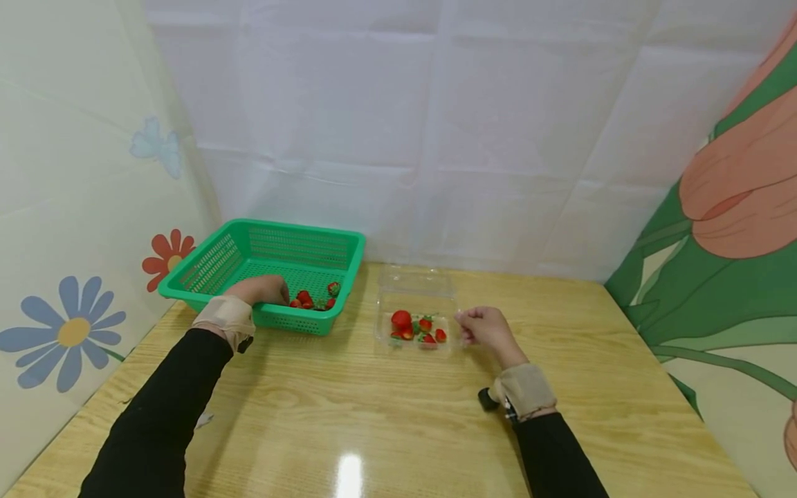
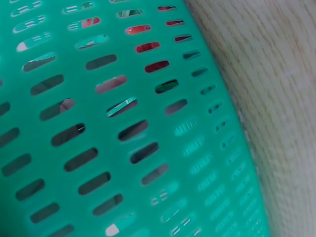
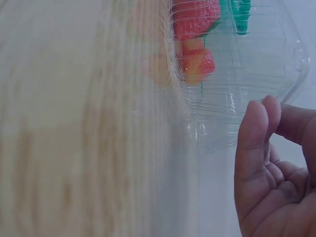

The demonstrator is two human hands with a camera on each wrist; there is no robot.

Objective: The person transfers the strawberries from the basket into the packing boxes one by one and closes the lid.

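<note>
My left hand (image 1: 264,289) reaches over the near wall of a green plastic basket (image 1: 305,321), close to several strawberries (image 1: 305,297) inside. Its fingertips are hidden behind that wall; I cannot tell whether they grip a berry. In the left wrist view the slotted basket side (image 2: 123,168) covers most of the hand, with red berries showing through the slots. Right of the basket, a clear plastic clamshell box (image 1: 417,304) stands with its lid raised at the back and several strawberries (image 1: 401,320) in it. Thumb and fingers of my right hand (image 3: 276,163) pinch the box's right rim.
The wooden table (image 1: 324,415) runs back to a white sheet (image 1: 349,104). Flower-printed cloth (image 1: 62,207) hangs along the left side, and a tulip print (image 1: 735,277) covers the right. A small pale scrap (image 1: 203,420) lies beside the left sleeve.
</note>
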